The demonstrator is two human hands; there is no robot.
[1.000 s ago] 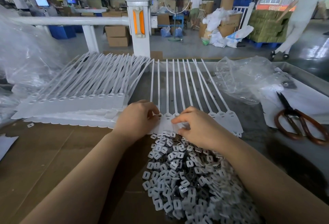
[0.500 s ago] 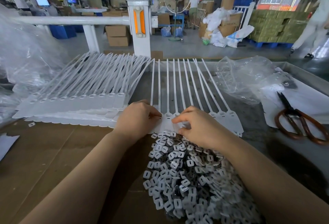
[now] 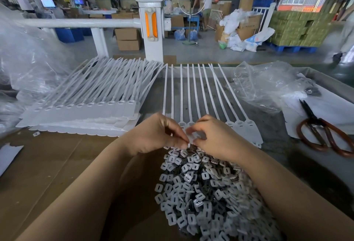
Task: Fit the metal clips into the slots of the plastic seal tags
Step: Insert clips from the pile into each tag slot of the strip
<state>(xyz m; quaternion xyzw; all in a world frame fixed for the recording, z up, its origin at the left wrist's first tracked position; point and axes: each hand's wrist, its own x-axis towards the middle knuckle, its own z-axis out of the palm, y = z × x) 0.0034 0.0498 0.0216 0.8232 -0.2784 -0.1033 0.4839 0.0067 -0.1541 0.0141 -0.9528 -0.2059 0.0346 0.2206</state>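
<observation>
At worktop centre, left hand and right hand fingers pinch one small clip against the white plastic seal-tag strip, directly above the clip heap, judged kept close for quick refills.

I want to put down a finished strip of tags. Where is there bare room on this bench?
Bare brown cardboard lies left of the pile of small white clips, below the stacked white seal tags. A smaller grey patch sits between the fanned strip of white tags and the brown-handled scissors. Crowded: around both hands.
</observation>
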